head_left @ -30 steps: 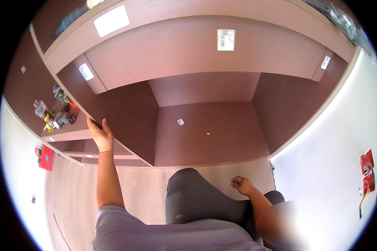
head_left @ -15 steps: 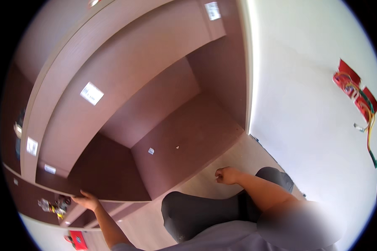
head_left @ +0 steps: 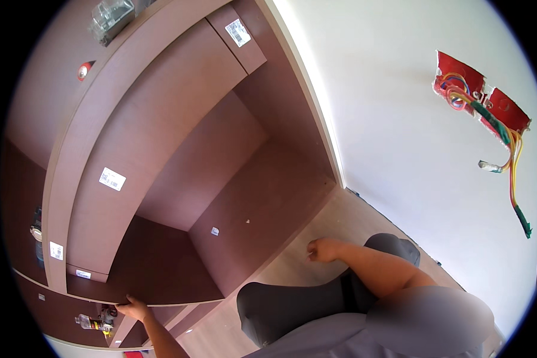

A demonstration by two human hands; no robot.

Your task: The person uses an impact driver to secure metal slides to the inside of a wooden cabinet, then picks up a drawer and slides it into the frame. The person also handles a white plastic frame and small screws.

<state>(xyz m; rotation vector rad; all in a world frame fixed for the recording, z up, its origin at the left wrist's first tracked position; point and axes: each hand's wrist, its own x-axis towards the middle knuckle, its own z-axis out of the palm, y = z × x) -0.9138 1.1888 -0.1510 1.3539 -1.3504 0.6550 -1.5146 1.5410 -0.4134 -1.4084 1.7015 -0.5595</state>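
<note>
A large brown cabinet carcass (head_left: 131, 131) with pale edges fills the left and middle. My left hand (head_left: 135, 308) grips the edge of its side panel (head_left: 179, 301) at lower left, thumb on the inner side and fingers over the edge. My right hand (head_left: 323, 250) is held above the floor and my bent knees, in front of the cabinet opening. Its fingers are curled closed, and what they hold, if anything, is hidden. Inside the open compartment, a small white label (head_left: 215, 231) and a tiny pale scrap (head_left: 248, 221) lie on the brown board.
On the right, red electrical boxes (head_left: 507, 107) with loose coloured wires (head_left: 513, 173) sit in a white wall (head_left: 382, 131). A clear plastic box (head_left: 110, 21) rests at the cabinet's upper left. A clear bottle (head_left: 89, 323) and a dark tool (head_left: 107, 316) are beside my left hand.
My view has shifted, bringing the wall boxes and the clear plastic box further into the picture. My left hand stays at the panel edge, fingers closer around it. The right hand is nearly unmoved.
</note>
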